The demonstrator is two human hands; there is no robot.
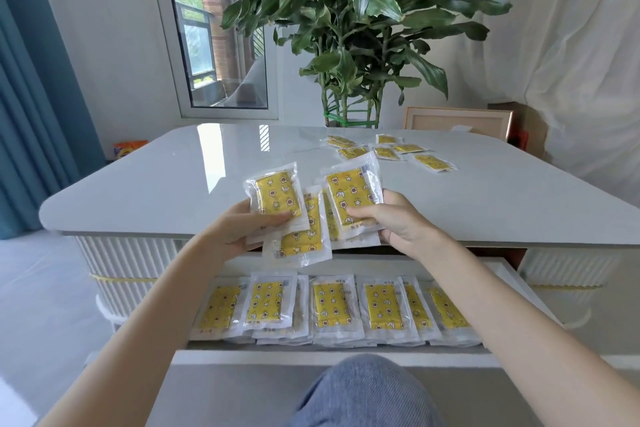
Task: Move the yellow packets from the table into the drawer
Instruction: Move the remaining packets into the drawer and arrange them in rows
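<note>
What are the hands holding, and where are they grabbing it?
They hold yellow packets. The left hand pinches some by their bottom ends, thumb on top; the right hand does likewise.

A: Left hand [239,229], entry?
B: Raised in front of the body, palm turned up. Thumb lay flat across the face of the yellow packets [277,198], fingers curled behind them. Firm grip.
A: Right hand [398,222]?
B: Level with the left, mirrored pose. Thumb pressed on the front of its own share of the packets, fingers wrapped behind, one fingertip showing past the edge.
A: Hands touching?
B: No, apart; only what they held overlapped between them.
A: Arms?
B: Left forearm [156,305] and right forearm [502,305] bare, entering from the lower corners and converging. Wrists roughly straight.
</note>
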